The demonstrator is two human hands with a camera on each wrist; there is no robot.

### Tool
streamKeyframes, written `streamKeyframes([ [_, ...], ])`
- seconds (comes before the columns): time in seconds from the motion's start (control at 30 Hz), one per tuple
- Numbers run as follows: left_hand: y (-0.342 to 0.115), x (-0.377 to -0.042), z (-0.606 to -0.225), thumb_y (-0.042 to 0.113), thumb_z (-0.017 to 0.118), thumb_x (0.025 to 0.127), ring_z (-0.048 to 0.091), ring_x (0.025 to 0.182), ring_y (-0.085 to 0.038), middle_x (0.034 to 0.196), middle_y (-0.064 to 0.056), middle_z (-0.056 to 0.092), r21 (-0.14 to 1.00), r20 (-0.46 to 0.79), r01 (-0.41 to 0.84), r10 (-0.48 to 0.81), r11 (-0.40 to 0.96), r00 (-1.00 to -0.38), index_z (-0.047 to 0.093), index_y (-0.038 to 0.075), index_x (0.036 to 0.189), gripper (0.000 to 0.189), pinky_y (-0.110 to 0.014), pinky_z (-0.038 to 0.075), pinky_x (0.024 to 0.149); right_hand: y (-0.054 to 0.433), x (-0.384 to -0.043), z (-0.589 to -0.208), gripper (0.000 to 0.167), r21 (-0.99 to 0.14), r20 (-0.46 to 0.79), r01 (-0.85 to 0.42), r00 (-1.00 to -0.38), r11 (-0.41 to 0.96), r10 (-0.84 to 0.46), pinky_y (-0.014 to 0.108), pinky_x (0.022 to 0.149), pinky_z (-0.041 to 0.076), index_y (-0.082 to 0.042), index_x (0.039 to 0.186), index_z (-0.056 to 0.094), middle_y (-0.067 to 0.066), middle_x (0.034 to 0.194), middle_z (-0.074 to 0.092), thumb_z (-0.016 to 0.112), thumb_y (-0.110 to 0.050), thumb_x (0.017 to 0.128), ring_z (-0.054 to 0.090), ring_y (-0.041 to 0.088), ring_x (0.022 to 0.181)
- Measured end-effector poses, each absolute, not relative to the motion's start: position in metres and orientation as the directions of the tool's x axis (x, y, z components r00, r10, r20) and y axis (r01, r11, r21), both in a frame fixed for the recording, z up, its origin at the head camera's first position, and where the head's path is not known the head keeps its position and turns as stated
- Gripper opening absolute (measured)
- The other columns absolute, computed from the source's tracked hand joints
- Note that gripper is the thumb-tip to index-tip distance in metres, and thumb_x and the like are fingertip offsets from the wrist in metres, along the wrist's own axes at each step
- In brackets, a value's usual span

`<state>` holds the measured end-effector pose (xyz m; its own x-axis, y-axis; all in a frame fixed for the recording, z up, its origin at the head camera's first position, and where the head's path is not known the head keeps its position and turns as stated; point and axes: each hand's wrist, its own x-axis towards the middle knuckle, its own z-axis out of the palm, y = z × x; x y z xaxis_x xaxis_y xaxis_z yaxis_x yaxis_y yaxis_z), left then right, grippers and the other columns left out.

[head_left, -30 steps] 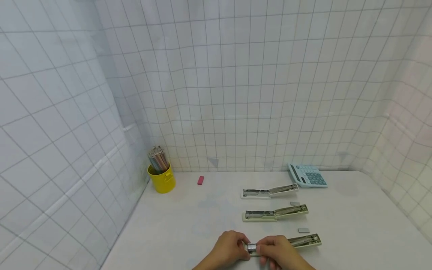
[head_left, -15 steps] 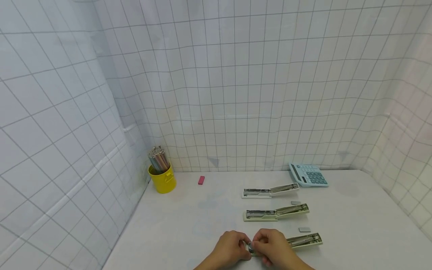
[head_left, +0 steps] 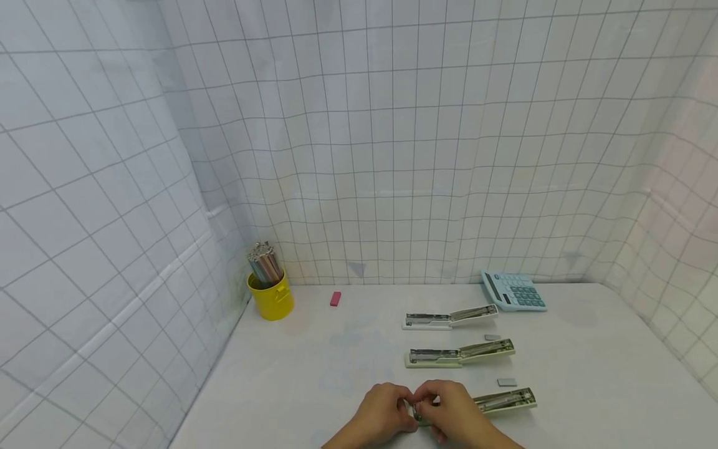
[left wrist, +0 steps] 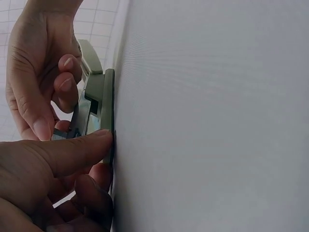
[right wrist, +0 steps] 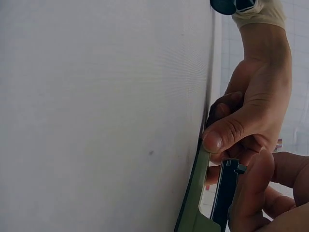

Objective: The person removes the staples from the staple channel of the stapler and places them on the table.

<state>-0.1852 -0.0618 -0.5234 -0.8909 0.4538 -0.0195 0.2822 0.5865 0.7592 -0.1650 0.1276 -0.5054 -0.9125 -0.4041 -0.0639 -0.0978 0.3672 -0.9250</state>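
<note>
The nearest stapler [head_left: 505, 400] lies with its top folded back to the right. My left hand [head_left: 384, 408] grips the front end of its pale green base, thumb [left wrist: 82, 152] along the side in the left wrist view. My right hand [head_left: 451, 411] is over the stapler's opened magazine [right wrist: 225, 188], thumb and fingertips pinched together there. At those fingertips shows a small ridged piece, which looks like a strip of staples [left wrist: 60, 134], mostly hidden by the fingers. Behind lie a second green stapler [head_left: 460, 354] and a white stapler [head_left: 449, 318], both folded open.
Two grey staple strips, one nearer [head_left: 507, 382] and one farther [head_left: 492, 337], lie right of centre. A light blue calculator [head_left: 515, 293] sits at the back right. Toward the back left are a pink eraser [head_left: 335, 299] and a yellow cup [head_left: 273, 304] of pencils.
My right hand has shifted slightly left over the magazine, and its fingers now cover the shiny piece that showed earlier. The left hand has kept its grip on the base.
</note>
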Motion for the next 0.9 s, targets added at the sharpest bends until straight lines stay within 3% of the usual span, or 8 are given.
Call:
streamKeyframes([
  [0.23,-0.062,-0.186,-0.526,0.01,0.086,0.069,0.046,0.051,0.0,0.056,0.015,0.054,0.761,-0.014,0.294,0.468,0.579,-0.884,0.077,0.014,0.087,0.021,-0.02,0.039,0.054,0.132,-0.166,-0.499,0.012,-0.896,-0.026,-0.166,-0.906,0.411,-0.423,0.023,0.043,0.043,-0.006,0.099,0.072,-0.004,0.07,0.062,0.066,-0.004,0.088,0.051,0.007,0.045],
  [0.37,-0.062,-0.187,-0.526,0.01,0.087,0.071,0.046,0.052,-0.001,0.058,0.014,0.053,0.76,-0.029,0.289,0.474,0.582,-0.88,0.077,0.014,0.087,0.02,-0.021,0.037,0.054,0.148,-0.163,-0.487,0.013,-0.896,-0.028,-0.162,-0.909,0.414,-0.416,0.027,0.045,0.047,-0.003,0.103,0.07,-0.001,0.076,0.064,0.068,-0.011,0.093,0.055,0.009,0.049],
  [0.63,-0.061,-0.186,-0.523,0.009,0.085,0.072,0.046,0.052,-0.002,0.059,0.012,0.055,0.772,-0.053,0.262,0.469,0.579,-0.882,0.077,0.013,0.088,0.018,-0.022,0.038,0.055,0.218,-0.146,-0.459,0.031,-0.924,-0.15,0.022,-0.94,0.382,-0.307,0.034,0.057,0.056,0.003,0.116,0.065,0.007,0.087,0.065,0.071,-0.018,0.095,0.061,0.017,0.064],
  [0.9,-0.063,-0.186,-0.522,0.009,0.085,0.073,0.047,0.052,-0.003,0.059,0.012,0.056,0.771,-0.068,0.255,0.473,0.584,-0.878,0.076,0.013,0.089,0.018,-0.023,0.039,0.057,0.28,-0.133,-0.475,0.027,-0.899,-0.271,0.136,-0.92,0.417,-0.283,0.033,0.058,0.054,0.006,0.115,0.064,0.007,0.084,0.064,0.065,-0.014,0.098,0.06,0.02,0.067],
])
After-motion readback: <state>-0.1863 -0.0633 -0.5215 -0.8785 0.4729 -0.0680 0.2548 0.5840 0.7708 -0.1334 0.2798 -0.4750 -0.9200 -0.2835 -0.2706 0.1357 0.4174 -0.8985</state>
